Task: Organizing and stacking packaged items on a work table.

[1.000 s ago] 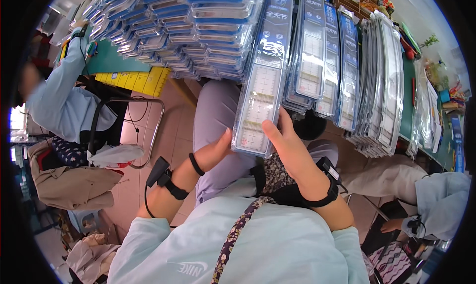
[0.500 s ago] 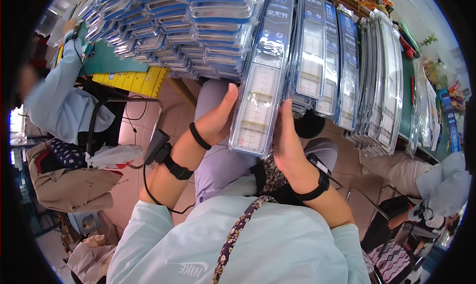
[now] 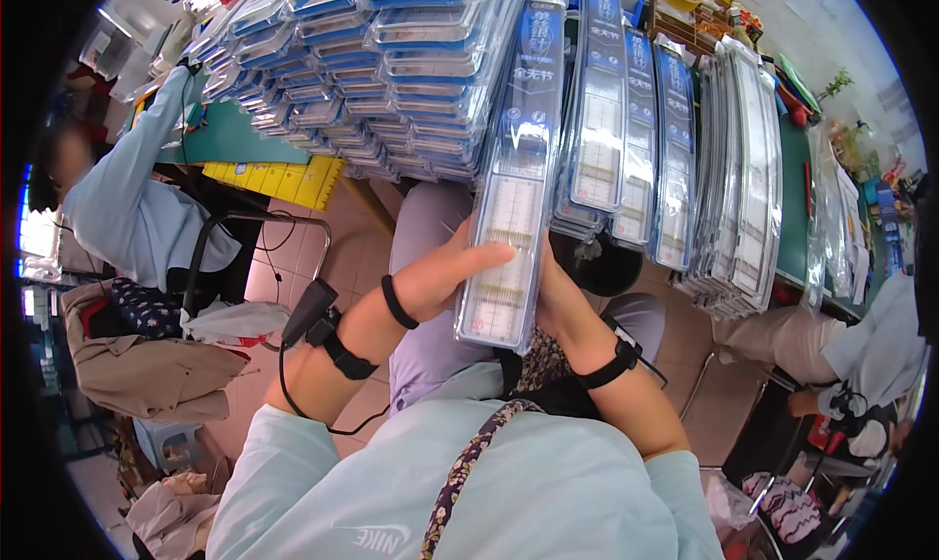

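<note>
A long, narrow clear plastic package (image 3: pixel 506 218) with a blue printed upper part and a pale ruled lower window lies between my hands, its near end over my lap. My left hand (image 3: pixel 445 274) grips its left side, the thumb laid across the top and the fingers mostly hidden under it. On the right edge my right hand (image 3: pixel 561 294) is closed against the package, its fingers hidden behind. Whether more packages lie beneath the top one, I cannot tell. Similar packages (image 3: pixel 599 120) lie just to the right, their near ends past the table edge.
A tall stack of clear and blue packages (image 3: pixel 391 81) rises at the far left. Upright packages (image 3: pixel 738 179) stand in a row at right. Beside the stack are a green tabletop (image 3: pixel 235 134) and a yellow board (image 3: pixel 284 179). Other people sit at both sides.
The package has come nearer to me. My left thumb has moved from beside it onto its top, and my right hand has closed against its edge.
</note>
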Action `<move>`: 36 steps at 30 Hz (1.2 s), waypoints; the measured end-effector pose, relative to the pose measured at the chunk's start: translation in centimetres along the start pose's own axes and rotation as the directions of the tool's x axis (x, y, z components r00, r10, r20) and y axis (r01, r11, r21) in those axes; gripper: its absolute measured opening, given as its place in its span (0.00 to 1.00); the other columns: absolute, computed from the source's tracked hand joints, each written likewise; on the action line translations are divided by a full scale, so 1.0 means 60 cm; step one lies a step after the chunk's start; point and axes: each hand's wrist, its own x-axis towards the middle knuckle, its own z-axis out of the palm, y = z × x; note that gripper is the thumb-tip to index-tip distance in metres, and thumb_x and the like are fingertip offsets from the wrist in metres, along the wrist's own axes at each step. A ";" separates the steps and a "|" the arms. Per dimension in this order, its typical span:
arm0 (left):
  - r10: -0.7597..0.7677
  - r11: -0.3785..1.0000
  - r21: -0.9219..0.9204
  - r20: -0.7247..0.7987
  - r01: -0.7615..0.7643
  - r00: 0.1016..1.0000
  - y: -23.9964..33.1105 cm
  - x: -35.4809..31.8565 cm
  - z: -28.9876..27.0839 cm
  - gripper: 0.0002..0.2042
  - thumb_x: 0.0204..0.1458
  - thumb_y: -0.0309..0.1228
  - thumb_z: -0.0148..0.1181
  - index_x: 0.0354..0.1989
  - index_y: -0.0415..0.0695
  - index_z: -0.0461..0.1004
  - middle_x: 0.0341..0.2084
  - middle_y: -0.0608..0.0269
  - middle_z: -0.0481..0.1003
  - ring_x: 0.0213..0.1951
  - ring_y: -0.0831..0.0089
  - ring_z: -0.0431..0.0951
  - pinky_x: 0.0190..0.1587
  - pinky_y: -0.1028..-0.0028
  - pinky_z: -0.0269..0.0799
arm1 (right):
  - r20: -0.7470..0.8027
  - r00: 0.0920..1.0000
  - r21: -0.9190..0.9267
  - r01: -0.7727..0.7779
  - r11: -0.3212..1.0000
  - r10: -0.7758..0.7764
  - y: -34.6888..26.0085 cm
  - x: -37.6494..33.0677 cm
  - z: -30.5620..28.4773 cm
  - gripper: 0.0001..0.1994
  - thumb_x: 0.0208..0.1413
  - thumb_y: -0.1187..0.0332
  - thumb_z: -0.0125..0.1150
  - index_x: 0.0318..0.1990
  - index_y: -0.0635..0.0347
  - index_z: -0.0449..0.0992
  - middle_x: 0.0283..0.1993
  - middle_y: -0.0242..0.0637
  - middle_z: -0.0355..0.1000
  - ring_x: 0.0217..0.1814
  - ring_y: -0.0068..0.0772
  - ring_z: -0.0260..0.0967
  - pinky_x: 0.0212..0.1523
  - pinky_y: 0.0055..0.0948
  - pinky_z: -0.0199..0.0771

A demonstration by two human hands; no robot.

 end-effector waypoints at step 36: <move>-0.147 0.894 0.441 0.447 -0.075 0.883 0.001 -0.082 0.150 0.52 0.35 0.33 0.70 0.62 0.36 0.33 0.57 0.51 0.51 0.60 0.63 0.50 0.61 0.66 0.48 | -0.177 0.920 -0.251 0.301 0.920 -0.349 -0.078 -0.195 -0.048 0.64 0.26 0.30 0.64 0.66 0.62 0.41 0.61 0.39 0.55 0.61 0.32 0.55 0.59 0.35 0.58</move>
